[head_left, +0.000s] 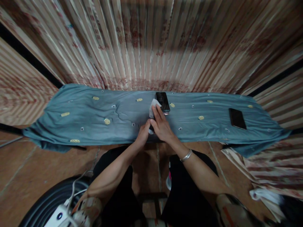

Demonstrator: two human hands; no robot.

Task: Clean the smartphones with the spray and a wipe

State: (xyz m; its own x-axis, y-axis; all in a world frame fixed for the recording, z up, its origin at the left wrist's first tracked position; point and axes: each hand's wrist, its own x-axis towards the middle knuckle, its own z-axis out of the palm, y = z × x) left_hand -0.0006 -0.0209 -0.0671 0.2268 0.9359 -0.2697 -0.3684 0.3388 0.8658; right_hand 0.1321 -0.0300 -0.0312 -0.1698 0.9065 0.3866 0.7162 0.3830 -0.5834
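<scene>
Your right hand (pixel 162 124) presses a white cloth (pixel 153 107) with flat, extended fingers against the near edge of a dark phone (pixel 163 101) lying at the middle of the surface (pixel 94 119), which is draped in a blue-grey cover with small yellow motifs. Your left hand (pixel 143 135) is curled beside it, fingertips touching the cloth's lower end; what it grips underneath I cannot tell. A second dark phone (pixel 237 118) lies well apart to the right, against the striped curtain (pixel 151 41) backdrop.
</scene>
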